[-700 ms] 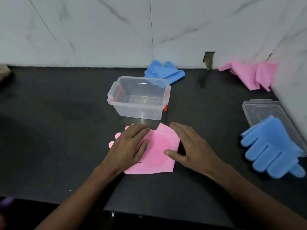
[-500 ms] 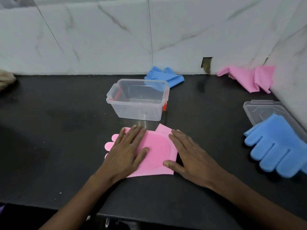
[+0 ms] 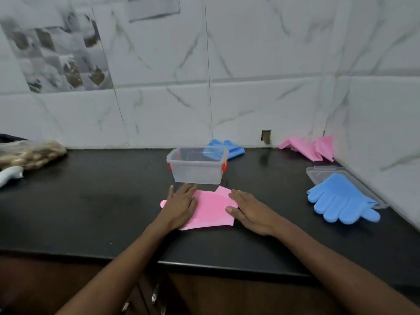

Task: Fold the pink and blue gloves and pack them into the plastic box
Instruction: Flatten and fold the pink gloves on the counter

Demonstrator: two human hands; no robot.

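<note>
Pressing pink glove, flat fingers

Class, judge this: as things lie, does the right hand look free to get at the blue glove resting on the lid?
Probably yes. The right hand lies flat on the pink glove, holding nothing, and only bare counter separates it from the blue glove.

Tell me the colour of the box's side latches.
Orange-red latches on the clear plastic box, seen in the head view.
</note>
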